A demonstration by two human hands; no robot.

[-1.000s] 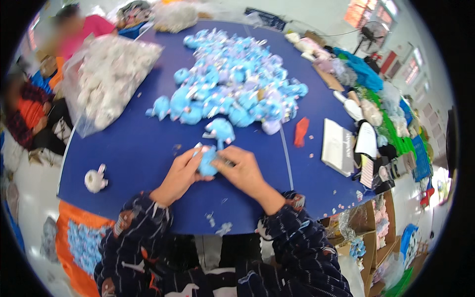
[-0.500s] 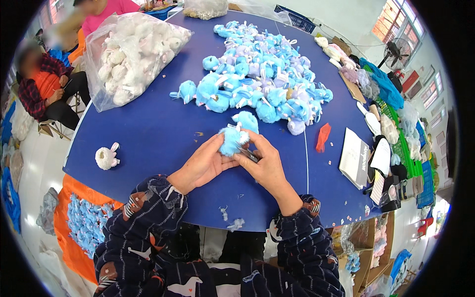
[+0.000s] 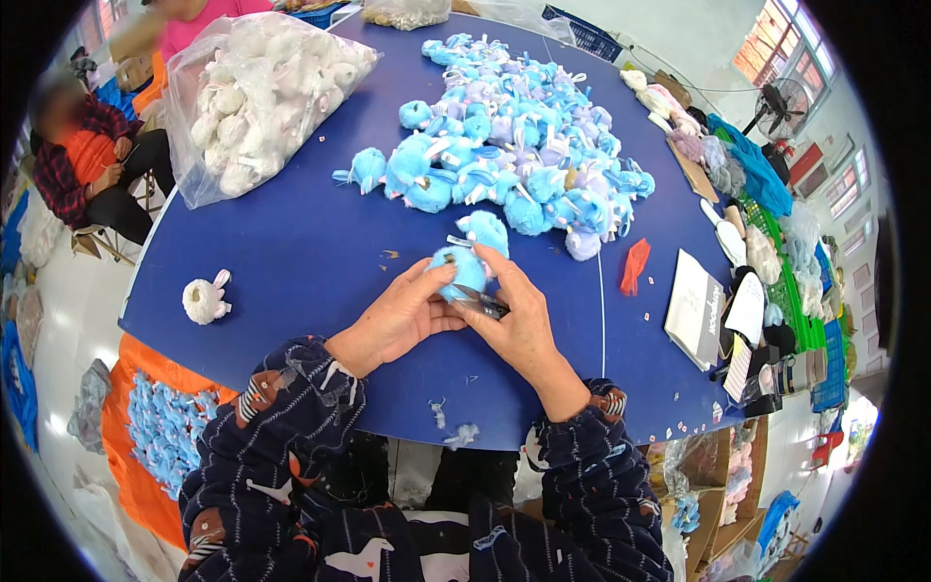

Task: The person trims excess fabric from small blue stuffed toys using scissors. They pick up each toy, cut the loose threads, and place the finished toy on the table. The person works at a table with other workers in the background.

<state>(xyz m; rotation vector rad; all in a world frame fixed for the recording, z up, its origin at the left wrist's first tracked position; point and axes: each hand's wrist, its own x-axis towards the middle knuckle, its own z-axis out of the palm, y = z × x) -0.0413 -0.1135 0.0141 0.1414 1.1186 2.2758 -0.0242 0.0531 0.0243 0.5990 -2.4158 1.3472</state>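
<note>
My left hand is closed round a small fluffy blue plush piece, held above the near part of the blue table. A small brownish spot shows on the side of it facing up. My right hand grips dark-handled thread snips, their blades lying against the plush's lower right side. The right fingers also touch the plush along its right edge. Just beyond my fingers lies another blue plush piece, partly overlapped by the right index finger. Farther off spreads a large pile of blue and lilac plush pieces.
A clear bag of white plush pieces stands at the far left. Nearer lies one white plush. Red scrap and a notebook lie to the right. Fluff sits by the front edge. A person sits at left.
The plush in my left hand has been turned, so its white tuft is out of sight and a brownish spot shows. Both hands stay in nearly the same place, the snips still held.
</note>
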